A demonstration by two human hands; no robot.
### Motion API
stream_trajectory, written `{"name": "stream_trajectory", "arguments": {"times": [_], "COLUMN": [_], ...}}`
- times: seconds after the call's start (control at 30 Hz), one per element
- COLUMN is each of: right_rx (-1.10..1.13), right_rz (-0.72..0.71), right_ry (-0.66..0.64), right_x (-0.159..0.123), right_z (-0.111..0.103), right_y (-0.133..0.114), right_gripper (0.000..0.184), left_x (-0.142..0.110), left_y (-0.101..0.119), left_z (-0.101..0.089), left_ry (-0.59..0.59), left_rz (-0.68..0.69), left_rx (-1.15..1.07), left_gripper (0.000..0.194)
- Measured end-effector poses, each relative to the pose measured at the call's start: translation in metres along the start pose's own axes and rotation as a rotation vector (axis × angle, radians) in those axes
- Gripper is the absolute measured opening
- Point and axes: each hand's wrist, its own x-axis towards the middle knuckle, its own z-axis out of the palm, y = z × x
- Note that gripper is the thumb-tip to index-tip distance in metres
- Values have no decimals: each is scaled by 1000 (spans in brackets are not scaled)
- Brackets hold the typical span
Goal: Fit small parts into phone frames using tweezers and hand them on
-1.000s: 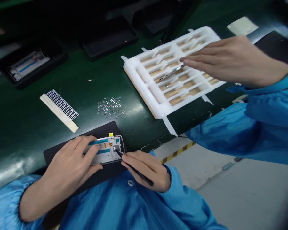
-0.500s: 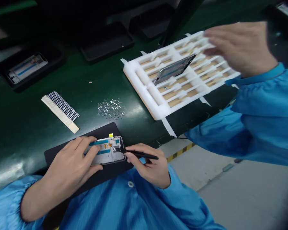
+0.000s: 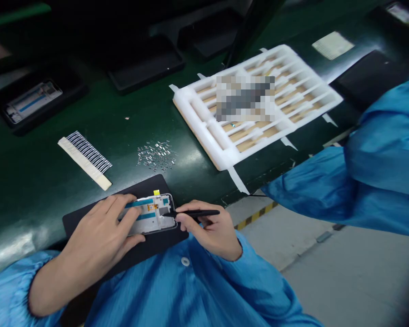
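A silver phone frame (image 3: 150,221) with blue strips, an orange flex piece and a yellow tab lies on a black mat (image 3: 80,218). My left hand (image 3: 98,231) grips its left part, the fingers over the upper edge and the thumb along the lower one. Black tweezers (image 3: 201,213) are pinched in my right hand (image 3: 211,231). Their tips reach into the right end of the frame, close to a dark grey patch. Whether anything tiny sits between the tips, I cannot tell.
Small metal pieces (image 3: 157,155) lie scattered beyond the mat, beside a cream strip with dark pins (image 3: 85,161). A white foam tray (image 3: 225,156) stands right, partly pixelated. Behind are black trays (image 3: 146,63), one holding another phone frame (image 3: 34,102). A co-worker's blue sleeve (image 3: 388,118) is at right.
The co-worker's hand has withdrawn from above the foam tray toward the right. My right hand and the tweezers have shifted slightly left and up; my left hand stays on the phone frame.
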Motion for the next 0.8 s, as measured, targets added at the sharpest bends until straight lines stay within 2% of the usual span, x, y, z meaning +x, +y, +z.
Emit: {"name": "stream_trajectory", "arguments": {"times": [0.23, 0.33, 0.47, 0.8], "right_rx": [-24, -110, -173, -147], "right_rz": [-76, -143, -207, -244], "right_ry": [4, 17, 14, 3], "right_x": [-3, -4, -2, 0], "right_z": [-4, -6, -6, -4], "right_y": [3, 0, -5, -1], "right_gripper": [8, 9, 9, 12], "left_x": [2, 3, 3, 4], "left_y": [8, 10, 11, 10], "left_z": [1, 5, 10, 10], "left_ry": [67, 56, 47, 55], "left_rz": [42, 68, 68, 63], "left_rx": [-66, -84, -63, -59], "left_gripper": [42, 35, 36, 35]}}
